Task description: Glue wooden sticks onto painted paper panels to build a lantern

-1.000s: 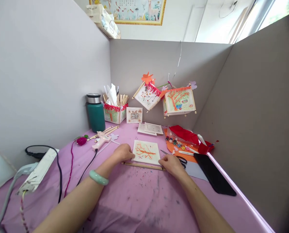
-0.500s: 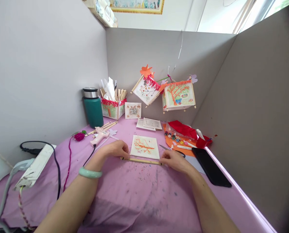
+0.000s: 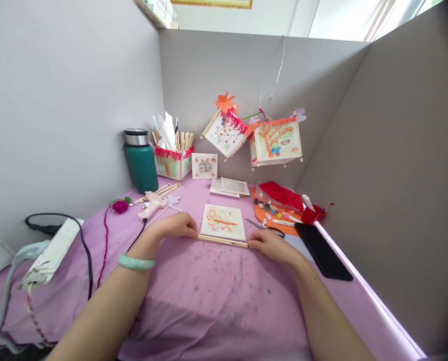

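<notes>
Left hand [image 3: 181, 225] and right hand [image 3: 272, 244] pinch opposite ends of a wooden stick [image 3: 223, 241] on the purple cloth [image 3: 194, 291]. From where I stand, its long axis runs left to right, right end slightly nearer, along the near edge of the tree picture [image 3: 223, 221]. Neither hand is closer; whether stick and picture touch, I can't tell.

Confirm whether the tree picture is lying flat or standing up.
Lying flat: the tree picture is face up on the purple cloth, the wooden stick along its near edge.
</notes>
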### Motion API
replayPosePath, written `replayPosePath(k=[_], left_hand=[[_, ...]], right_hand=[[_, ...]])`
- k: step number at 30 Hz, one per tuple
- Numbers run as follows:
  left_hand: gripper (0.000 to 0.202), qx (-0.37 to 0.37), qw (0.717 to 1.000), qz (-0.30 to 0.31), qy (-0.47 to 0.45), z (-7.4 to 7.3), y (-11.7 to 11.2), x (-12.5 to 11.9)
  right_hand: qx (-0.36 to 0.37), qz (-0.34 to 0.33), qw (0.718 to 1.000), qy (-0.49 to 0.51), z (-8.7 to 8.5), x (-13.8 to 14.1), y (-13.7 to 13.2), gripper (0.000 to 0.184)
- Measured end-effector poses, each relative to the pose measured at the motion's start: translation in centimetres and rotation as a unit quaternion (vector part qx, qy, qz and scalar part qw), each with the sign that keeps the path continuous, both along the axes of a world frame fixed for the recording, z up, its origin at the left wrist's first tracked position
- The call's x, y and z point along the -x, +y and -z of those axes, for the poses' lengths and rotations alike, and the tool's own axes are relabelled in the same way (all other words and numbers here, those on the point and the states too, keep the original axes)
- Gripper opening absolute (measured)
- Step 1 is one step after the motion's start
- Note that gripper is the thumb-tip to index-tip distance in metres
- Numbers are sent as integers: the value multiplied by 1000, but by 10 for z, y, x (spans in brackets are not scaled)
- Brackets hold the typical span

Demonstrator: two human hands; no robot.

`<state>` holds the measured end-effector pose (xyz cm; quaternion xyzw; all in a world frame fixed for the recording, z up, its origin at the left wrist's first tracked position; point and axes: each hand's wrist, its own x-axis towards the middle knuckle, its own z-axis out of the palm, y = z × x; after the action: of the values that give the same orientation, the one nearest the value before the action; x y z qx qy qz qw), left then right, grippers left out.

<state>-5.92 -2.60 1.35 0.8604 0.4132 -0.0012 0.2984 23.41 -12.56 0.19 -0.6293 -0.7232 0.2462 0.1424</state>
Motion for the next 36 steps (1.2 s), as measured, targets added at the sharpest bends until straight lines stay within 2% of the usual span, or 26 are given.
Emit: replayPosePath(k=[12, 24, 32, 36], left_hand=[[25, 34, 999, -13, -35, 2, 1, 0], [22, -28, 999, -39, -9, 4, 2, -3], [19, -29, 1000, 8, 0, 2, -2, -2], [25, 20, 998, 61, -21, 1, -1, 2]], right_hand=[[-5, -5, 1000, -9, 0, 1, 0, 20], [-12, -6, 1000, 5, 1, 0, 1, 13], [-13, -46, 998, 45, 9, -5, 2, 8], [46, -86, 993, 71, 6, -8, 0, 13]])
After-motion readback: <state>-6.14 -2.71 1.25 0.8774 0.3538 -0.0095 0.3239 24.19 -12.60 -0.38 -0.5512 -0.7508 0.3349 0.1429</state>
